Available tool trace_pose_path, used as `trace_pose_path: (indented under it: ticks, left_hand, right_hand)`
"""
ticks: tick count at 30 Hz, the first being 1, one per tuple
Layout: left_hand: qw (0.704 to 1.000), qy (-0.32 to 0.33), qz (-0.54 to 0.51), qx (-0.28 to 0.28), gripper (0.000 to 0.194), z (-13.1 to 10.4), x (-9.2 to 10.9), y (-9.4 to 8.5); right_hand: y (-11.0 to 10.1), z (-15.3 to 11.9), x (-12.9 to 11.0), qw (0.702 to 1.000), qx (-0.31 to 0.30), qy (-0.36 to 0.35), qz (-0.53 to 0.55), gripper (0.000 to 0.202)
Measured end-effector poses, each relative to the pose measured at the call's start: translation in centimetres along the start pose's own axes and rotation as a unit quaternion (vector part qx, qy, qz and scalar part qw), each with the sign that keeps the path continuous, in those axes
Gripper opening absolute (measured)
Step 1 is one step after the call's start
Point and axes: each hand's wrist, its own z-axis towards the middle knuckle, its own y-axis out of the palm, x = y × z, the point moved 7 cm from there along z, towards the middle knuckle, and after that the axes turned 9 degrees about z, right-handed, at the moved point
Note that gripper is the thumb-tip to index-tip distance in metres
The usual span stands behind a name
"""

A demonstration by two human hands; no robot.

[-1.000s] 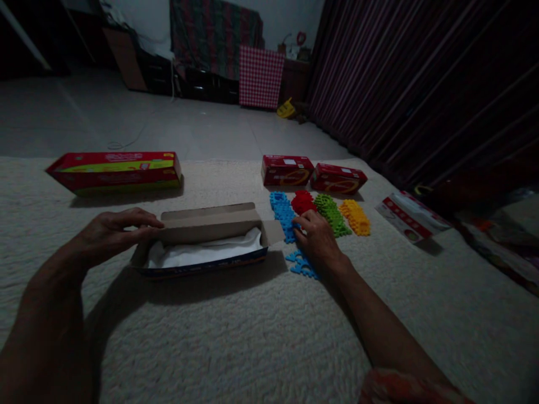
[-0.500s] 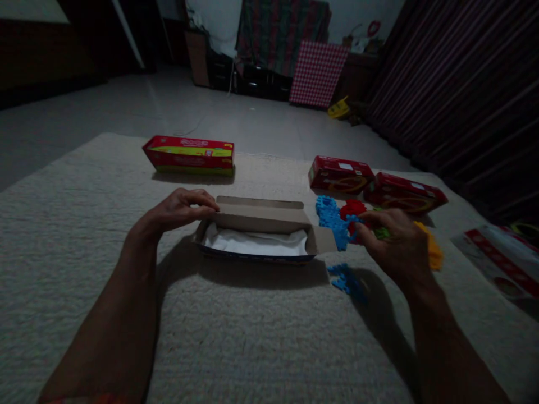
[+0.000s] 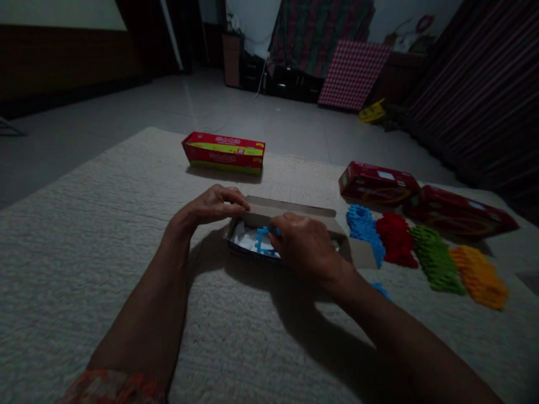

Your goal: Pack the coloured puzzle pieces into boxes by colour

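Observation:
In front of me lies an open cardboard box (image 3: 295,210) with its lid raised and a white lining (image 3: 244,234) inside. My left hand (image 3: 217,205) pinches the lid's left end. Over the box's opening, my right hand (image 3: 305,244) grips a blue plastic interlocking piece (image 3: 261,240) with notched edges, partly hidden by the fingers. To the right of the box are a blue pile (image 3: 362,224) of similar pieces, a red pile (image 3: 396,238), a green pile (image 3: 438,258) and a yellow pile (image 3: 480,278). Another blue piece (image 3: 381,290) shows partly behind my right forearm.
A red and yellow box (image 3: 225,154) stands on the far left of the cream quilted mat (image 3: 236,348). Two dark red boxes, one left (image 3: 377,184) and one right (image 3: 461,212), stand behind the coloured piles. A curtain hangs at the right.
My right hand has moved left from beside the piles to over the box, carrying the blue piece. My left hand stays on the lid. The view has turned slightly left.

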Motion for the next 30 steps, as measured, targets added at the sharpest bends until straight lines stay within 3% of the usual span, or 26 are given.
trace_pose_path:
  ticks: [3,11,24,30]
  left_hand:
    - [1.0,0.006,0.001,0.001,0.014,0.0,-0.1,0.0]
    - [1.0,-0.002,-0.004,-0.001,0.013,0.0,0.0,0.1]
    - [1.0,-0.016,0.0,-0.001,0.012,0.0,0.1,0.1]
    - [1.0,-0.01,0.001,-0.001,0.012,0.1,-0.1,0.2]
  right_hand:
    - [1.3,0.9,-0.6,0.999,-0.046,0.006,-0.002,0.025]
    - [3.2,2.5,-0.6,0.996,-0.088,0.007,-0.006,0.023]
    - [4.1,3.8,-1.9,0.995,-0.084,-0.038,-0.021,0.026]
    - [3.0,3.0,-0.9,0.996,-0.068,-0.06,-0.012,0.024]
